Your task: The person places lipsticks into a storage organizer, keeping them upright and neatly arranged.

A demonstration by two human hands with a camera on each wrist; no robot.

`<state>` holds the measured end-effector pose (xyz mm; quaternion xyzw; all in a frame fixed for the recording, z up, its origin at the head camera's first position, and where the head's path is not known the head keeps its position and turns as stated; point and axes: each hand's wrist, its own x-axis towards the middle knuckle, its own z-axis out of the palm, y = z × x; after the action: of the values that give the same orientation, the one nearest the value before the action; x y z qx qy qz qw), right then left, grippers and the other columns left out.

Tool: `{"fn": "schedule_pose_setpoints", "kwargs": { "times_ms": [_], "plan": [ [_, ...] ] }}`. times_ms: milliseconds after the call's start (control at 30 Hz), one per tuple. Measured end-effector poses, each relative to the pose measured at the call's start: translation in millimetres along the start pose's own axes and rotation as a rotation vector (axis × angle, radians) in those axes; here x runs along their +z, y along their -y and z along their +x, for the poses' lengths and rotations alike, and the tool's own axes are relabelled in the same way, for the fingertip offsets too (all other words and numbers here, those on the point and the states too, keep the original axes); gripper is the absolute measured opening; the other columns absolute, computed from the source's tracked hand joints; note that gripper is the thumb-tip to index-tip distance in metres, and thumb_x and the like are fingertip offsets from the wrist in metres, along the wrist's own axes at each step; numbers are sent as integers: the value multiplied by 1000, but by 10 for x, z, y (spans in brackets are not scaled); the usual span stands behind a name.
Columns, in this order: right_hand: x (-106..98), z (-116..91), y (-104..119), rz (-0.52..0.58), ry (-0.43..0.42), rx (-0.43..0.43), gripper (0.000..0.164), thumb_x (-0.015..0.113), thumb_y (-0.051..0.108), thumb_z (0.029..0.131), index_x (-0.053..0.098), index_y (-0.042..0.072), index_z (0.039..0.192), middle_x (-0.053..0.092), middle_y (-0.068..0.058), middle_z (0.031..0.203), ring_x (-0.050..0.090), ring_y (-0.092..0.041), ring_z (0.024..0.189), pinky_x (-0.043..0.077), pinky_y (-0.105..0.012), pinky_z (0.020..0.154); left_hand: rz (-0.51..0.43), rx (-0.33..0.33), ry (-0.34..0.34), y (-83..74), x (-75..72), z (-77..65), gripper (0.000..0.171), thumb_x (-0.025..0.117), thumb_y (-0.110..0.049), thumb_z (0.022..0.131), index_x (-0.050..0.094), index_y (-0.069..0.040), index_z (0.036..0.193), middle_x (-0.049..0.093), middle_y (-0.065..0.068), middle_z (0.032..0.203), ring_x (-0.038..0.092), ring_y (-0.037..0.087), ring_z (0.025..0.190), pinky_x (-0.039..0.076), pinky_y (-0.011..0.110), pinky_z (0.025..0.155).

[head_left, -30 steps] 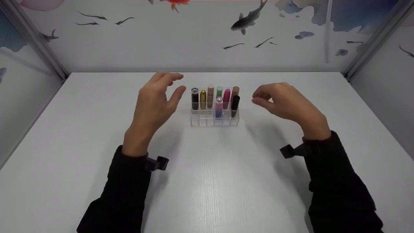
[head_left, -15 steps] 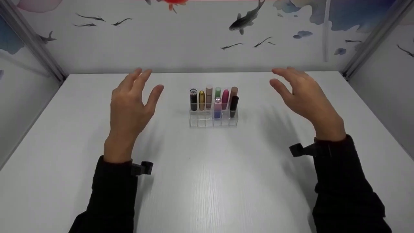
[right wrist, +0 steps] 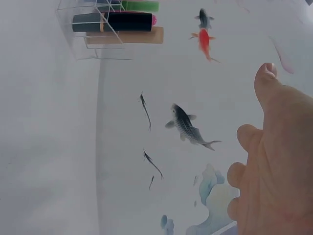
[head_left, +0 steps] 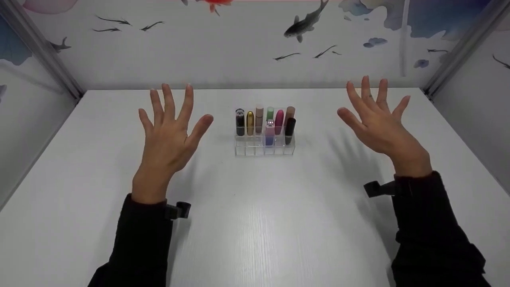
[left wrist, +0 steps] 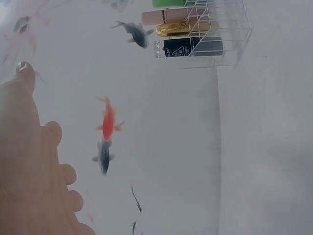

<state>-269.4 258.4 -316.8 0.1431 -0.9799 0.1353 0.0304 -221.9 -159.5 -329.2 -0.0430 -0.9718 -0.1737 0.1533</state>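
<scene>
Between the two hands, a clear plastic lipstick organizer (head_left: 255, 150) stands on the white table. Its back row holds a black tube (head_left: 240, 122), a gold tube (head_left: 250, 122), a beige tube (head_left: 259, 118), a green one (head_left: 270, 112), a magenta one (head_left: 279, 121) and a brown one (head_left: 291, 111). In front are a pink and blue tube (head_left: 269, 133) and a leaning black tube (head_left: 290, 129). My left hand (head_left: 165, 145) is raised on the left, fingers spread, holding nothing. On the right, my right hand (head_left: 384, 127) also has its fingers spread and touches nothing.
The white table (head_left: 247, 223) runs back to a white panel (head_left: 223, 59) printed with fish. Side panels with metal posts (head_left: 51, 52) border it left and right. Each wrist carries a small black camera mount (head_left: 374, 189).
Both hands have drawn outward, away from the organizer, and their fingers have gone from bent to spread wide. The organizer and its tubes stay put.
</scene>
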Motion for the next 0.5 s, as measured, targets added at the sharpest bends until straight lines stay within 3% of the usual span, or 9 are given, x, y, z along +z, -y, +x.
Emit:
{"fn": "schedule_pose_setpoints", "kwargs": {
  "times_ms": [133,267,500],
  "plan": [
    [59,11,-29,-18,63,25,69,16,68,93,-13,36,148,-32,6,151,-44,-21,130,-40,-61,85,-12,-10,116,-27,69,-17,77,16,-78,85,-10,-40,147,-27,3,154,-30,26,141,-16,63,108],
    [96,24,-45,-12,126,44,70,15,69,92,-15,36,147,-33,5,150,-45,-21,129,-40,-61,83,-3,-23,187,-68,127,-27,78,13,-79,84,-13,-40,147,-29,3,154,-32,26,140,-19,63,107],
    [143,19,-72,13,178,49,68,13,68,93,-15,37,147,-33,5,150,-45,-21,129,-42,-60,80,53,-40,242,-73,194,-33,79,12,-78,85,-14,-38,147,-33,3,152,-32,29,140,-19,63,106]
  ]
}}
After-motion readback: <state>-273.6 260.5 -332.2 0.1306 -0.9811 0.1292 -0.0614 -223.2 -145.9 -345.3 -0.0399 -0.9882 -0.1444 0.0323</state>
